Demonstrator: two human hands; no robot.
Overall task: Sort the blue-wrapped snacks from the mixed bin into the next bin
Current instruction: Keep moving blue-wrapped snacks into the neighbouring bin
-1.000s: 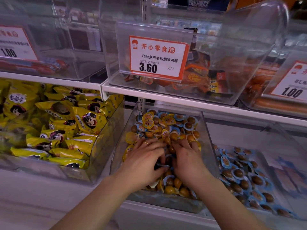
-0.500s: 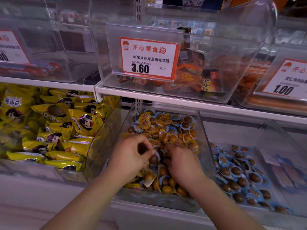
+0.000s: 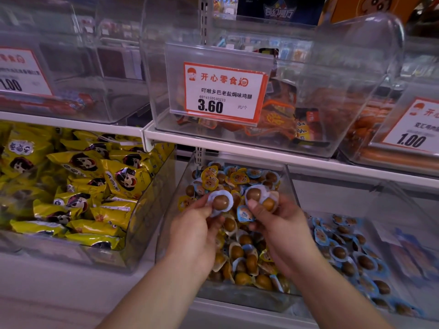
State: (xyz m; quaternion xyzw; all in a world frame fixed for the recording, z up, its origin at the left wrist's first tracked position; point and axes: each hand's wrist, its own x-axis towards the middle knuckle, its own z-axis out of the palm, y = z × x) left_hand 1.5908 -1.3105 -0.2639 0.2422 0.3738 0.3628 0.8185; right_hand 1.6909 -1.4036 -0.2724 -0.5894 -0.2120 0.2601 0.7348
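Note:
The clear mixed bin (image 3: pixel 237 299) holds several small egg-shaped snacks in orange and blue wrappers. Above it, my left hand (image 3: pixel 194 230) pinches one blue-rimmed snack (image 3: pixel 219 201) with a brown egg showing. My right hand (image 3: pixel 278 224) grips more than one snack: a blue-rimmed egg (image 3: pixel 253 194), an orange one beside it and a blue wrapper (image 3: pixel 244 213) under the thumb. Both hands are raised over the middle of the mixed bin. The bin to the right (image 3: pixel 403 233) holds several blue-wrapped snacks (image 3: pixel 356 257).
A bin of yellow packets (image 3: pixel 83 191) stands at the left. The white shelf edge (image 3: pixel 261 150) runs just above the hands, carrying a clear bin with a 3.60 price tag (image 3: pixel 223 91). More price-tagged bins sit on the upper shelf at both sides.
Both hands have lifted out of the pile of snacks and now hold picked snacks up above the mixed bin. The camera has tilted slightly upward.

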